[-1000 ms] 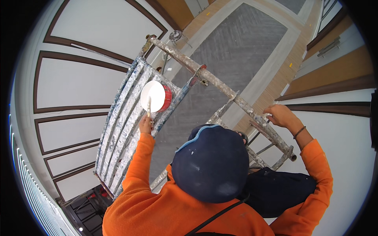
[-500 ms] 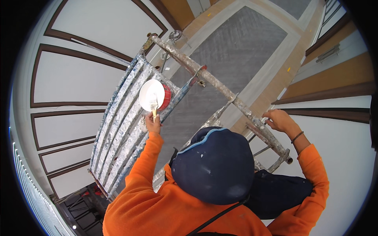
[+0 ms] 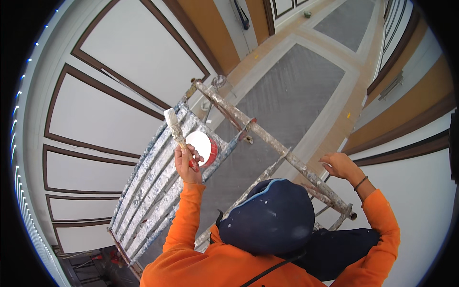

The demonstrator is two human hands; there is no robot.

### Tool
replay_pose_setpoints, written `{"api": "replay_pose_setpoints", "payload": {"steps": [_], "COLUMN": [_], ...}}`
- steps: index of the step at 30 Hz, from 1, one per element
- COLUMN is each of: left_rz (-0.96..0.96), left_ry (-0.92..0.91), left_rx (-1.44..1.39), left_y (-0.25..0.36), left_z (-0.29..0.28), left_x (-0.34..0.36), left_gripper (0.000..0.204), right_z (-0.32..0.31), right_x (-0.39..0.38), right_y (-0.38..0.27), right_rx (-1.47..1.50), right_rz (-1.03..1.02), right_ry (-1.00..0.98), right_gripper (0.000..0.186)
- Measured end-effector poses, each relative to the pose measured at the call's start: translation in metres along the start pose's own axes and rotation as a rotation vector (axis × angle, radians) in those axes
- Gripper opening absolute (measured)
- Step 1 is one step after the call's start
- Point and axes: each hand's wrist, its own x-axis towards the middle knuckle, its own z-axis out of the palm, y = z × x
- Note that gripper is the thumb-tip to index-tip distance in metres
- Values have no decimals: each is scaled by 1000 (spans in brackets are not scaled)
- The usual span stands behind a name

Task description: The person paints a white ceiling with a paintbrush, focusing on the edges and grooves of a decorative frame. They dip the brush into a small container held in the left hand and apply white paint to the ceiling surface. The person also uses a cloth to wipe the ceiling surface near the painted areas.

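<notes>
My left hand [image 3: 188, 165] is closed on a paintbrush [image 3: 178, 134] with whitish bristles and a red-tipped handle, raised over the platform's left part. Behind it, a red bucket [image 3: 211, 154] of white paint stands on the paint-spattered slatted scaffold platform [image 3: 143, 205]. My right hand [image 3: 339, 167] has loosely bent, parted fingers and holds nothing visible, just above a crusted scaffold tube [image 3: 282, 150]; contact is unclear. My navy headwear [image 3: 267, 220] with light blue trim fills the lower middle and hides part of the frame.
White panels [image 3: 119, 48] with brown trim line the left wall. Brown and white walls [image 3: 397, 110] run along the right. Below the scaffold stretches a grey floor [image 3: 287, 86] with pale borders. A small green object [image 3: 307, 14] lies far off. Dark clutter [image 3: 95, 265] sits at lower left.
My left hand has lifted the brush out of the bucket, turning its bristles upward and leftward. The whole scene sits lower in the frame. My right hand remains beside the tube.
</notes>
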Motion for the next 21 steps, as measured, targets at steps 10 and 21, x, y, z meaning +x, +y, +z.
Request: {"api": "replay_pose_setpoints", "payload": {"steps": [10,21], "left_rz": [-205,-488], "left_ry": [-523,-1363], "left_rx": [-265,-126], "left_y": [101,202], "left_z": [185,433], "left_x": [14,-40], "left_gripper": [43,36], "right_z": [-152,-252], "right_x": [-11,-121], "right_y": [-100,-124], "right_rx": [-156,-472], "right_rz": [-521,-292], "right_ry": [967,1640], "right_gripper": [41,48]}}
